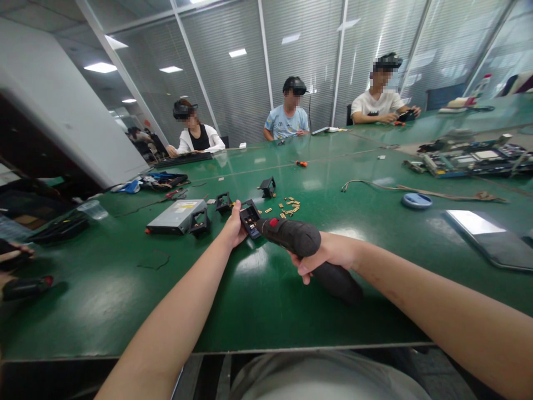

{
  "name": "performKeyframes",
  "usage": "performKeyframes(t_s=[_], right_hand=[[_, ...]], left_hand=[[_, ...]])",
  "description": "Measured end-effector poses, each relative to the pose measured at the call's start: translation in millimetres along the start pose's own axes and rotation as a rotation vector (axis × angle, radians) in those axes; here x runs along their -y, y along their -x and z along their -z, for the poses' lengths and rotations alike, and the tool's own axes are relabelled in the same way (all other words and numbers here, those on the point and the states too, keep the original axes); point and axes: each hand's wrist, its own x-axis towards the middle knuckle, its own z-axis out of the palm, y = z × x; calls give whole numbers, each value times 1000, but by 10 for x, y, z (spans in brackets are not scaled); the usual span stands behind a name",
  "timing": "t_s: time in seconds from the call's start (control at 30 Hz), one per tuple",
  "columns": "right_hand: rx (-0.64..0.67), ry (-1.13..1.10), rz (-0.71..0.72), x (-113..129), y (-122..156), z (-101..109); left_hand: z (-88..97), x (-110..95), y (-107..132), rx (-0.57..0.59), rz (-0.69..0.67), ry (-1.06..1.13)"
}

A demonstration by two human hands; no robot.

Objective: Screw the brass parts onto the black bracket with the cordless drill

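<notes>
My right hand [328, 256] is wrapped round a black electric screwdriver [306, 247] with a red switch, its tip pointing left at a small black plastic part [250, 218]. My left hand [234, 226] grips that part and holds it just above the green table [258, 300]. Two more black brackets [224, 203] [267, 187] lie just beyond, and several small brass pieces [289, 206] are scattered to the right of the held part.
A silver drive [177, 216] lies left of my left hand. Cables [416, 190], a blue round lid [416, 200], circuit boards [470, 158] and a flat panel [491, 236] are at the right. Three people sit along the far edge. Another person's hand [14, 253] shows at the left.
</notes>
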Motion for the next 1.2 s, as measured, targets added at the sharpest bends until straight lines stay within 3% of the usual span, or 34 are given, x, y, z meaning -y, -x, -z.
performKeyframes(t_s=[0.63, 0.97, 1.2], right_hand=[[-24, 6, -10, 69, 13, -45], [-2, -13, 4, -35, -52, 31], [-2, -19, 13, -43, -55, 47]], left_hand=[[43, 5, -30, 37, -38, -29], [-8, -36, 19, 33, -48, -36], [77, 3, -81, 59, -56, -33]])
